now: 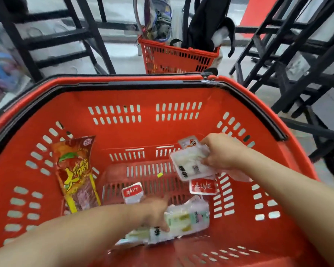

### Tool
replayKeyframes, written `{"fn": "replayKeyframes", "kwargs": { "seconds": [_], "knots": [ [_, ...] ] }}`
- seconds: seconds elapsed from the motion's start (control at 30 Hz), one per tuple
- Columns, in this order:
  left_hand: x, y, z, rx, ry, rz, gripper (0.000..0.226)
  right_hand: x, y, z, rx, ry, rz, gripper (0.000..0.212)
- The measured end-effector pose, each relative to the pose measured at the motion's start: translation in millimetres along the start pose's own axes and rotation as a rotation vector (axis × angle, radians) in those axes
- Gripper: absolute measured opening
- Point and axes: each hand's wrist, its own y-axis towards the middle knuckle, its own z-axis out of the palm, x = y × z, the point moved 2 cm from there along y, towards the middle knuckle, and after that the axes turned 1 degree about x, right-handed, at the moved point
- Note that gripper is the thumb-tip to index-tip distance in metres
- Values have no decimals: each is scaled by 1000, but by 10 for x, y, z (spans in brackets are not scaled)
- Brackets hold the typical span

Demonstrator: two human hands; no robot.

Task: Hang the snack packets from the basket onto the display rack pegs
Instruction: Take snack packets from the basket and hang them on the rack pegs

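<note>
Inside the red basket (121, 97), viewed from above, black handles folded along the rim, contents as follows:

1. Long orange packet (75, 174), yellow lettering. Stands leaning against the left wall, foot on the slotted bottom.
2. Small red-labelled packet (132, 192). Lies on the bottom, just beside the left hand.
3. Pale green packets (185, 221), a loose heap at the near side of the bottom, blurred. The left hand (156, 211) is on the heap, one fingertip touching the top packet. The blur hides whether its grip pinches or only presses.
4. White packets (191, 163), a small stack held clear of the bottom, toward the right wall. The right hand (223, 151) has its grip clasped on the stack's right edge, fingers curled onto it.
5. Second red-labelled packet (202, 186), directly under the held stack. Whether it is held with the stack or rests against the wall cannot be told.
6. Yellow scrap (159, 174), small, on the bottom near the middle.

Beyond the far rim:

7. Second red basket (177, 58) on the floor, carrying a black backpack (206, 26) and a clear bag (156, 18) of mixed items.
8. Left rack frame (90, 37) and right rack frame (305, 79), both black, standing either side of the second basket.
</note>
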Motion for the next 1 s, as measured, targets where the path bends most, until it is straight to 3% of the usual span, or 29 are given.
{"fn": "replayKeyframes", "kwargs": {
  "seconds": [0.07,0.13,0.23,0.27,0.53,0.63,0.73,0.87,0.93,1.0],
  "knots": [
    [-59,-93,-73,44,-55,-5,58,-12,-6,-19,3,27,3,58],
    [-34,-205,-229,28,-180,-9,46,-28,-2,-55,-12,69,14,52],
    [136,-400,-661,-114,-319,-13,21,-79,5,-151,-91,174,18,23],
    [211,-485,-834,-160,-329,-27,20,-100,6,-184,-115,221,19,13],
    [454,-1467,-1689,-565,-129,-82,6,-66,-158,-474,-229,718,-6,6],
    [470,-1770,-1752,-677,-86,-128,22,-15,-186,-496,-311,723,-67,38],
    [610,-2053,-1714,-745,-132,-195,25,-15,-204,-499,-398,573,-73,66],
    [796,-2344,-1662,-945,-505,-129,17,40,-298,-552,-441,447,-156,80],
    [782,-2407,-1614,-1043,-782,-10,8,143,-347,-568,-425,406,-228,69],
    [689,-2407,-1566,-1027,-1046,153,19,248,-338,-563,-400,403,-291,48]
  ]
}}
